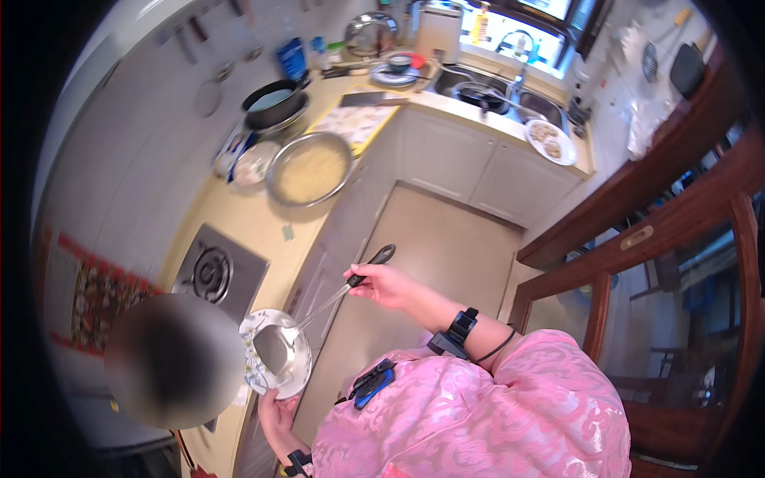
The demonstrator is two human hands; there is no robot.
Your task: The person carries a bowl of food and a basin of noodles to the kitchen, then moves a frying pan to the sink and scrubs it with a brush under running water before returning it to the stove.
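Observation:
My right hand (pixel 379 287) grips the black handle of a long metal cooking utensil (pixel 326 308). Its broad head rests on or just above a white plate with a floral rim (pixel 252 325); contact cannot be judged. At the plate's near edge, my left hand (pixel 280 409) supports the rim, thumb on top and the other fingers partly hidden beneath. The plate is held by the counter's front edge, beside the gas cooktop (pixel 254 281). A blurred round patch (pixel 173 361) covers the near part of the cooktop, so what is there cannot be made out.
Farther along the counter are a metal basin of pale yellow contents (pixel 314 170), a black pan (pixel 269 107) and a cleaver (pixel 361 99) on a cutting board (pixel 340 122). A white oval plate of food (pixel 553 149) stands by the sink (pixel 439 83). Wood-framed glass doors (pixel 669 287) flank my right.

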